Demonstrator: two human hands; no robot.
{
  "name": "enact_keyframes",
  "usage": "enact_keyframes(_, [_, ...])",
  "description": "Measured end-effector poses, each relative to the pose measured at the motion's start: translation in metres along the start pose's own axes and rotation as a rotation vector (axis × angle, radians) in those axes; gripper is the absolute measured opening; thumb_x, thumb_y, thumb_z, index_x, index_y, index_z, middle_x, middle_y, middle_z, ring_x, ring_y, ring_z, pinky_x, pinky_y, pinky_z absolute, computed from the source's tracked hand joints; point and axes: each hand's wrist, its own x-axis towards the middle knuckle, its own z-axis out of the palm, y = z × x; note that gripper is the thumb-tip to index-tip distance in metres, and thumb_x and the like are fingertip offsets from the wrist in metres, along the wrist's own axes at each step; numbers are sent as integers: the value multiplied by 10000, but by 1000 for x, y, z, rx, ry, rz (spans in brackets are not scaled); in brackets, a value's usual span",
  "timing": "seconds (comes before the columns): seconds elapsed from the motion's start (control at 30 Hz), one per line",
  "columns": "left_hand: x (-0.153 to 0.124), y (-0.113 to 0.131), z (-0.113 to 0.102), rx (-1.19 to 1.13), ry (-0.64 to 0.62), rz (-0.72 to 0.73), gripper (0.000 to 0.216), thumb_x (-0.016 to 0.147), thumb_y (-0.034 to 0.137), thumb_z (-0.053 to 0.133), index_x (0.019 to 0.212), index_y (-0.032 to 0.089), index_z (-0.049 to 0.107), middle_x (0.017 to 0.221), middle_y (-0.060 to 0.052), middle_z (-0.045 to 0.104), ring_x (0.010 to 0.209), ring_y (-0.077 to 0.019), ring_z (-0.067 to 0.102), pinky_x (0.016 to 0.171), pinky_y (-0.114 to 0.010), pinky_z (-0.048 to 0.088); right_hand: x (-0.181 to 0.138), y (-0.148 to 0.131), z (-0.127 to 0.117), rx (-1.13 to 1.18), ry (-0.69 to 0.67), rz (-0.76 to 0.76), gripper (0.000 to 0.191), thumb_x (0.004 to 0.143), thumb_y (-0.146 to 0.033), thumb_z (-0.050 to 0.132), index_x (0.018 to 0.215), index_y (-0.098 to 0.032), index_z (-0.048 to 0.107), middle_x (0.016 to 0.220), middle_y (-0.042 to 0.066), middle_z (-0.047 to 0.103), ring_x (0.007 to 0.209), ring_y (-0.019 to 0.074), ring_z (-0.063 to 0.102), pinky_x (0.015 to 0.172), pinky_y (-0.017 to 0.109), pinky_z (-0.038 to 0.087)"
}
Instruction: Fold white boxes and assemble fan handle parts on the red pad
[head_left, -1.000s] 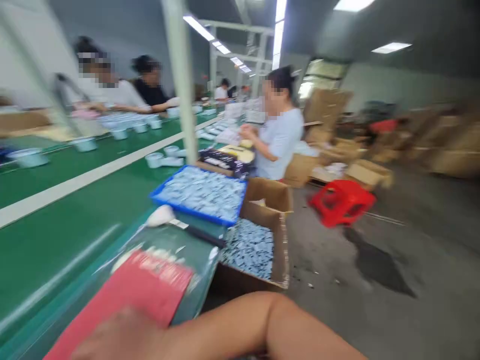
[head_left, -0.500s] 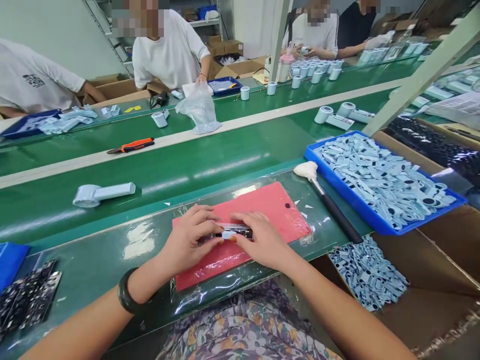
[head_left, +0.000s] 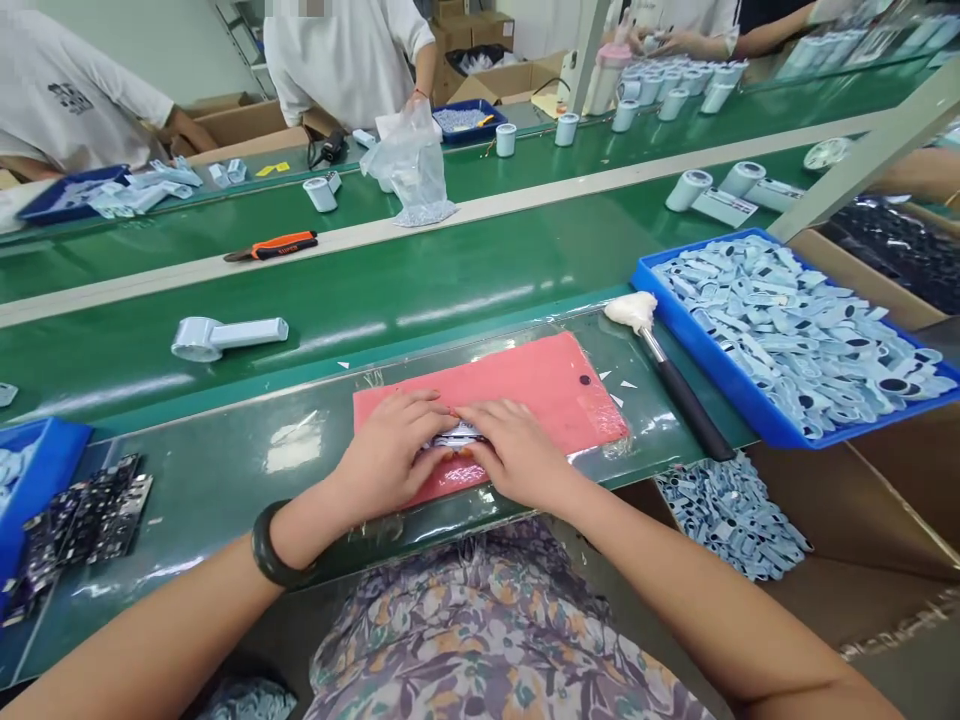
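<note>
In the head view my left hand (head_left: 394,450) and my right hand (head_left: 521,448) meet over a red mat (head_left: 551,375). Between them they grip the two ends of a small light-blue plastic casing (head_left: 459,434), fingers on the far side and thumbs on the near side. Dark strips show along the casing; most of it is hidden by my fingers. To the right lies a black-handled mallet (head_left: 686,405), its head wrapped in white. A light-blue round-headed housing (head_left: 225,337) with a handle rests on the green belt beyond my left hand.
A blue tray (head_left: 720,350) full of light-blue shells stands at right, above an open cardboard box (head_left: 840,500). Circuit boards (head_left: 94,515) lie at left beside another blue bin (head_left: 56,455). Orange-handled pliers (head_left: 277,246) lie across the belt, where co-workers (head_left: 345,60) work.
My hands have drawn closer together around the casing, and less of its dark board shows. The view has tilted downward. Across the belt, a co-worker still handles the clear plastic bag.
</note>
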Motion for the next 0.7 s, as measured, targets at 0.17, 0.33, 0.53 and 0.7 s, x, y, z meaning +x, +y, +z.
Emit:
enact_keyframes(0.17, [0, 3, -1, 77, -18, -21, 242, 1000, 240, 491, 1174, 191, 651, 1207, -113, 721, 1238, -342, 608, 1070, -666, 451, 2, 4, -2, 35, 23, -4, 379, 988, -202, 563, 1365, -207, 601, 1308, 100, 653, 1193, 269, 575, 1049, 464, 453])
enact_keyframes(0.33, [-7, 8, 4, 201, 0, -28, 266, 988, 223, 509, 1212, 191, 649, 1253, -119, 709, 1352, -378, 521, 1124, -728, 361, -1, 5, -2, 30, 21, -53, 454, 985, -248, 599, 1432, -201, 539, 1341, 115, 628, 1226, 267, 557, 1050, 459, 452])
enact_keyframes(0.53, [-3, 8, 8, 155, 22, -5, 281, 1000, 202, 454, 1198, 164, 651, 1194, -128, 715, 1157, -307, 633, 1026, -548, 502, -1, -1, 6, -93, 45, -28, 418, 995, -236, 542, 1406, -162, 551, 1323, 153, 631, 1173, 323, 554, 1005, 512, 458])
enact_keyframes(0.7, [-5, 9, 4, 106, 32, -18, 276, 977, 187, 480, 1204, 176, 635, 1214, -114, 711, 1248, -315, 592, 1056, -537, 498, -2, 1, 3, 11, 42, -48, 417, 994, -209, 545, 1410, -180, 547, 1351, 117, 633, 1199, 282, 556, 1014, 460, 454])
